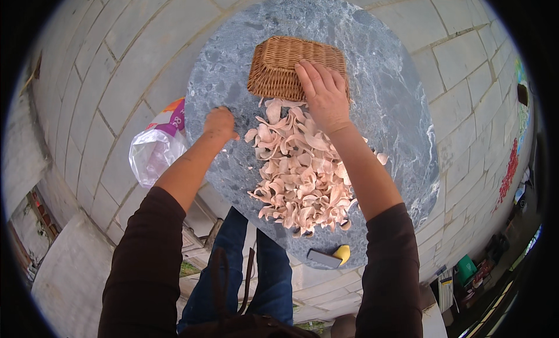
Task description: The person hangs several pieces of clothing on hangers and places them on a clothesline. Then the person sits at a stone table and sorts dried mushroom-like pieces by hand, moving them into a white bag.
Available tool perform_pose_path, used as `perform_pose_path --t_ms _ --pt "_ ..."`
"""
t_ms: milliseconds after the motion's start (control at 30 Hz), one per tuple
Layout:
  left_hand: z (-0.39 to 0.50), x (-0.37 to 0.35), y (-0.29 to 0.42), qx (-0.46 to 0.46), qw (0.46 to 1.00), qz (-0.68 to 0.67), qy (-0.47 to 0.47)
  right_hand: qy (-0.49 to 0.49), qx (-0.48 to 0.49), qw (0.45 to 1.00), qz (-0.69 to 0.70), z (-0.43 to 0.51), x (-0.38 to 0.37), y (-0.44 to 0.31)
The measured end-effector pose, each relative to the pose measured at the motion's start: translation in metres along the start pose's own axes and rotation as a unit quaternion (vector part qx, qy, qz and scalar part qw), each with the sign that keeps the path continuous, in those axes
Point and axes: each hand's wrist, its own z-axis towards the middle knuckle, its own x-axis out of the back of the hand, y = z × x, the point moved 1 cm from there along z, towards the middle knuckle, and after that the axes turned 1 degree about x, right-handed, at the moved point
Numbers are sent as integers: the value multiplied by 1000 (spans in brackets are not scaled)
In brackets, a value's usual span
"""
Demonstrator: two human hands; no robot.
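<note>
A brown wicker basket (279,67) lies upside down on a round grey stone table (388,93). My right hand (325,93) rests flat across the basket's upturned base near its right end. A heap of pale pink, curled chips (305,172), like prawn crackers, spreads from the basket's near edge toward me, partly under my right forearm. My left hand (220,122) is over the left part of the table, apart from the heap. Its thumb points toward the chips, while its fingers bend away and are mostly hidden.
A clear plastic bag (159,150) with purple and orange print sits at the table's left edge. At the near edge lie a dark phone (324,258) and a yellow object (343,254). Paving slabs (144,45) surround the table. Red pieces (508,176) are scattered on the ground far right.
</note>
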Motion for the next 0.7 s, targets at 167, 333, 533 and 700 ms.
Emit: perform_pose_path --t_ms 167,333,533,700 --pt "10 -12 -6 -8 1000 -18 11 -58 62 995 44 -63 41 -50" --pt "28 -30 -20 -37 996 -50 59 -14 58 994 86 -72 69 -62" --pt "39 -38 -27 -61 993 -88 39 96 -40 994 36 -74 87 -55" --pt "37 -32 -28 -150 983 77 73 173 -234 957 -19 -104 110 -32"
